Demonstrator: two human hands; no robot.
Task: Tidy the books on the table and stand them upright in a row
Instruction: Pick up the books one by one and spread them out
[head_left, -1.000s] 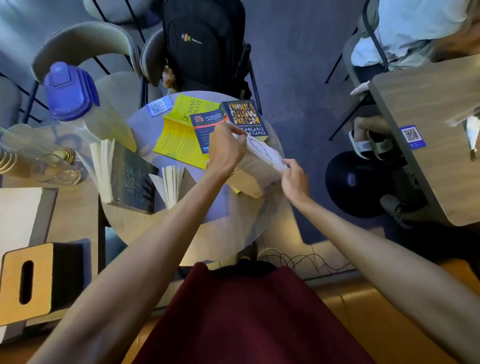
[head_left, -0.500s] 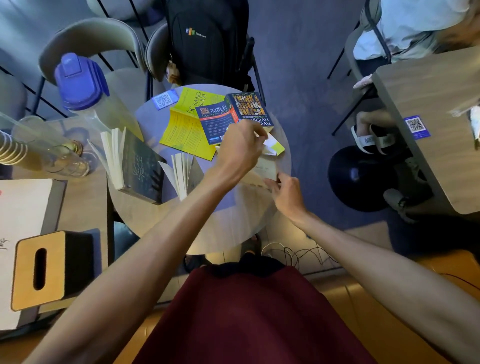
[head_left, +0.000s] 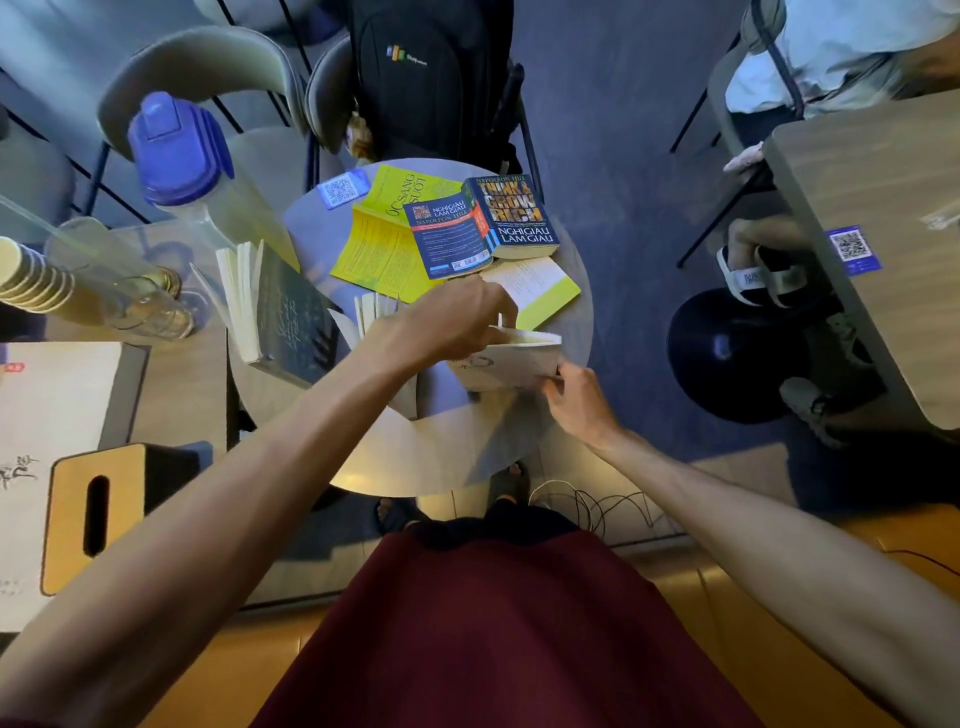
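**A:** Which step is in hand?
**B:** Standing one book. The left hand (head_left: 452, 322) is curled over the top edge of the white book (head_left: 511, 361). The right hand (head_left: 576, 400) pinches its lower corner at 4 o'clock. The book is at 3 o'clock on the round bench (head_left: 447, 457), tilted. I cannot tell whether its foot touches the top.

**A:** What is up already?
**B:** The dark book (head_left: 291, 317) stands at 9 o'clock with its pages splayed. A pale book (head_left: 375, 312) stands just beside it toward centre, half hidden by the left forearm. I'd reckon a third done.

**A:** What is lying flat?
**B:** At 12 o'clock the yellow book (head_left: 384, 234) lies open, face down. The blue Think & Grow Rich paperback (head_left: 483, 223) lies open, face down, overlapping it. A lime-edged book (head_left: 543, 291) lies at 2 o'clock, just beside the blue one.

**A:** Next move?
**B:** Probably square the white book, carry it toward the pale one and set it on its foot. It will want both hands until it balances.

**A:** Room?
**B:** Tight at 3 o'clock, where the white book is near the rim and a slip could send it to the floor. There is open top from centre to 6 o'clock. The water bottle (head_left: 176, 150) at 10 o'clock is beyond the bench and no obstacle.
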